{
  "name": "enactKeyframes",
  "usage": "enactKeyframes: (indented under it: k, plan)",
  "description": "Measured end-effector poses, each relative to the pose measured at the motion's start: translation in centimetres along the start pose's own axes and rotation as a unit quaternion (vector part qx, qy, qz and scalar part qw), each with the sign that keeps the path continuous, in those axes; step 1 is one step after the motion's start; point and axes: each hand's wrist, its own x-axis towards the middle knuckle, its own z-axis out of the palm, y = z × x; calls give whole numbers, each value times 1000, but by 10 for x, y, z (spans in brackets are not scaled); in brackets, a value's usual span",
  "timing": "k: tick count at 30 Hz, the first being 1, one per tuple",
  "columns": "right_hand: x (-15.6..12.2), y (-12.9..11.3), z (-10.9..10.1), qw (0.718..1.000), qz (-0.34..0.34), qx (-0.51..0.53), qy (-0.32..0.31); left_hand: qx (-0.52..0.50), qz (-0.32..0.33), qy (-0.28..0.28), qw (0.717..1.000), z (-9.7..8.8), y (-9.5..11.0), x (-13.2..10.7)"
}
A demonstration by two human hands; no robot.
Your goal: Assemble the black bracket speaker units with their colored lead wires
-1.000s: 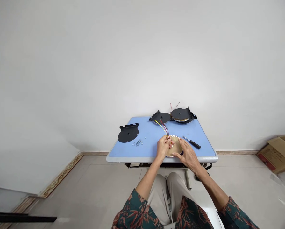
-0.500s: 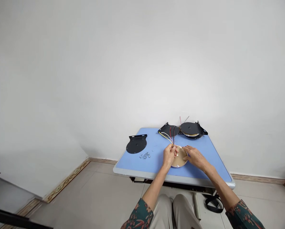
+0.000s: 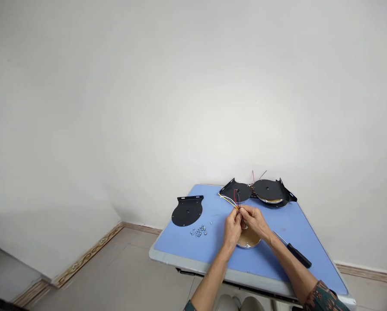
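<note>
Wires [image 3: 236, 205]: yellow, white, red and dark, rising above the tan disc
Tan disc [image 3: 249, 240]: on the blue surface [image 3: 219, 255], beneath both hands
Left hand [image 3: 232, 227]: fingers closed on the wires
Right hand [image 3: 255, 220]: fingers pinched on the same bundle
Screws [image 3: 199, 231]: loose, left of the disc, near a black plate [image 3: 187, 213]
Screwdriver [image 3: 299, 255]: beside the right forearm

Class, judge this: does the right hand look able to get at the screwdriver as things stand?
Probably yes: the screwdriver lies beside the right forearm, its handle uncovered, though the right hand is busy at the wires.
</note>
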Motion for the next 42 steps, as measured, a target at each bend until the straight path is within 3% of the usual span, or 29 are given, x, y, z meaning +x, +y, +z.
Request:
enactKeyframes:
  k: [3,6,10,14,19,24,27,31,35,39,42]
  plan:
    - [-8,3,6,999,-21,-32,32,20,14,51,998,-2,5,0]
    - [-11,4,10,999,-17,-35,6,34,6,83,996,-6,14,3]
    - [-11,1,12,998,14,-40,-40,10,5,79,997,-15,33,13]
    - [-12,-5,12,994,26,-99,-39,-29,23,70,997,-24,55,28]
    - [-13,-8,10,992,28,-117,-32,-82,3,12,997,-37,76,40]
    - [-14,-6,8,994,30,-89,-50,-100,-2,3,995,-48,92,39]
    - [-13,-10,7,998,29,-6,-59,-79,3,-8,997,-51,103,33]
    - [-5,-33,7,989,-37,139,-38,-37,20,-14,999,-48,115,25]
    - [3,-61,13,982,-76,171,0,-22,36,-25,999,-41,117,20]
    - [0,-74,19,981,-53,185,25,-41,66,-29,997,-44,114,18]
    - [-5,-78,18,980,-18,198,-8,-36,75,-91,992,-56,117,18]
